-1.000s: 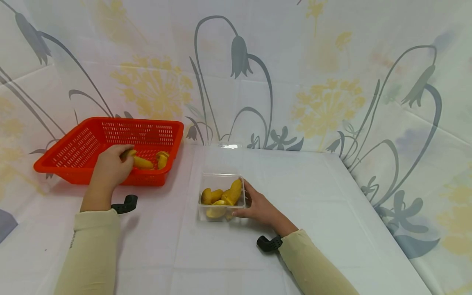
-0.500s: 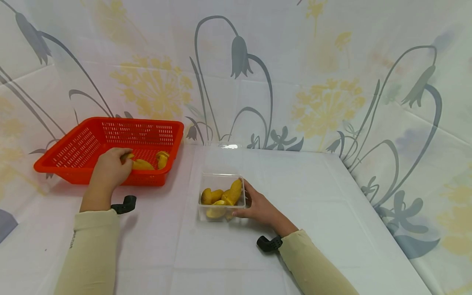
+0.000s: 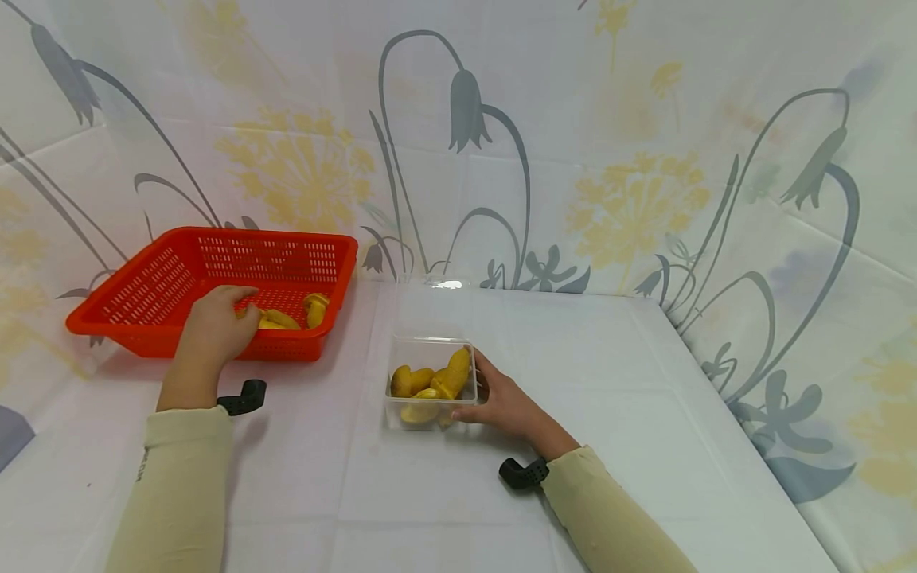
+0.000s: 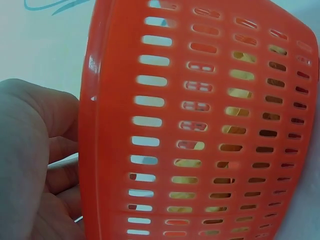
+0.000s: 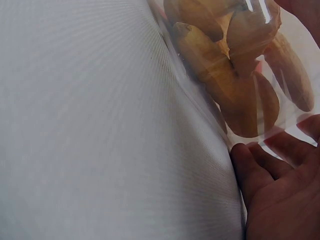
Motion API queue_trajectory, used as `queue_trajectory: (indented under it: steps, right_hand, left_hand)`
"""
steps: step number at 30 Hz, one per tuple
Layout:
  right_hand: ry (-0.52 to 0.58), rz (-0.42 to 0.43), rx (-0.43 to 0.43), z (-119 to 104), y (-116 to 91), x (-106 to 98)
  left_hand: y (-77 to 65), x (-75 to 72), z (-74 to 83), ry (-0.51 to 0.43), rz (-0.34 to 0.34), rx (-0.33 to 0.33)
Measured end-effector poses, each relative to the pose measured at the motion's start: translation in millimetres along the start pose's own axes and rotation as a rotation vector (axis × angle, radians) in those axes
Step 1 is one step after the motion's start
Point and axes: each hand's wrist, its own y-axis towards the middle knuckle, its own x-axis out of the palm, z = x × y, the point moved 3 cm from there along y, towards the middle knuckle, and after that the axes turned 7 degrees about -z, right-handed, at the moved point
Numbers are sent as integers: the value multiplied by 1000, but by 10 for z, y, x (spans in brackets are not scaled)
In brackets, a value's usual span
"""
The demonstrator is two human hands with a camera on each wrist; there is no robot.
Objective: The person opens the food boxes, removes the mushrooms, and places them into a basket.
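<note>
In the head view my left hand (image 3: 218, 320) reaches into a red plastic basket (image 3: 279, 248). Its thumb and index finger stand apart beside yellow mushrooms (image 3: 279, 319), and a bit of yellow shows between them. Another mushroom (image 3: 315, 309) lies by the basket's right wall. The left wrist view shows the slotted basket wall (image 4: 112, 125), which hides the fingertips. My right hand (image 3: 505, 400) grips the right side of a clear plastic box (image 3: 430, 340), thumb in front. Several mushrooms (image 3: 451, 374) lie inside it, also visible through its wall in the right wrist view.
A white cloth (image 3: 401, 493) covers the table. The box's clear lid (image 3: 433, 306) is raised at the back. Patterned fabric (image 3: 544, 159) hangs behind and along the right. A grey object (image 3: 13, 438) shows at the left edge.
My left thumb and index finger have spread apart, and the mushroom that was between them sits lower in the basket. My right hand and the box have not moved.
</note>
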Motion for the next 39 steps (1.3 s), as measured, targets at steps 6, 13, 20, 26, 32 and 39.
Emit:
queue_trajectory:
  steps: [6,13,20,26,32,39]
  right_hand:
    - [2,1,4,-2,-2,0]
    - [-1,0,3,-9,-9,-3]
    - [-1,-1,0,-2,-9,-4]
    - [10,-2,-14,9,-1,-1]
    - [21,-5,-21,14,3,0]
    - [29,-2,-15,23,6,4]
  left_hand:
    - [12,15,15,-7,-11,-7]
    - [3,29,121,-9,2,5]
    - [-22,31,228,-27,-12,18]
    - [-35,40,308,-17,-7,60]
    - [-38,64,386,-19,-15,81]
    - [-42,91,479,-11,-32,109]
